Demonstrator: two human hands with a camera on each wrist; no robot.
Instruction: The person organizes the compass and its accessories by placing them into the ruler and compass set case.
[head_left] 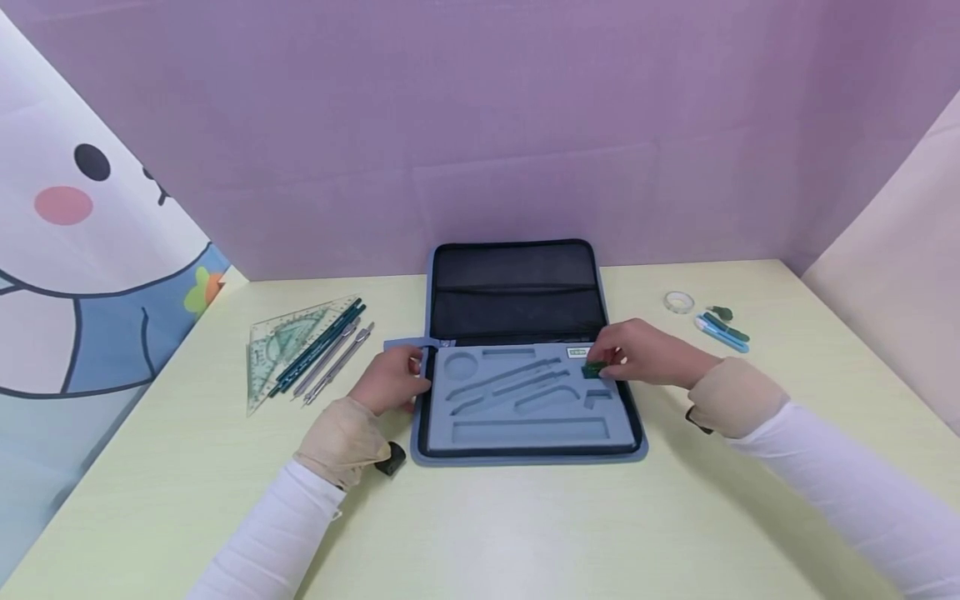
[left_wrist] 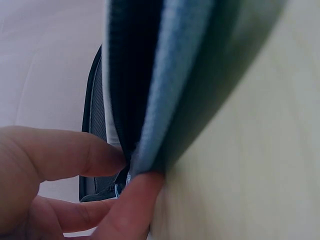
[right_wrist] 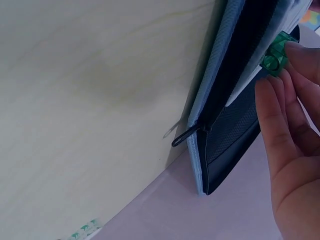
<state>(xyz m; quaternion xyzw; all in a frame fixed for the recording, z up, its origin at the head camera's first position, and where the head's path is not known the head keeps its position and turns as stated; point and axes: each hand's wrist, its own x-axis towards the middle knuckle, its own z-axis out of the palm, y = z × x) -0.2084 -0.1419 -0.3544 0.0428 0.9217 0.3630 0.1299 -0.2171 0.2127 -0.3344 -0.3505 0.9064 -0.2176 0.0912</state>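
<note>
A blue zip case lies unfolded on the table, its mesh-lined lid at the back. Its grey-blue insert has several shaped recesses, and a small white-and-green block sits at the upper right. My left hand pinches the case's left edge; the left wrist view shows thumb and finger on the zipped rim. My right hand holds a translucent green pencil sharpener between thumb and fingers, over the insert's right side. Whether the sharpener touches the insert, I cannot tell.
To the left lie clear set squares, dark green pencils and silver compass-like tools. At the right are a tape roll, a blue-and-white pen-like tool and small green items. A zipper pull hangs off the case.
</note>
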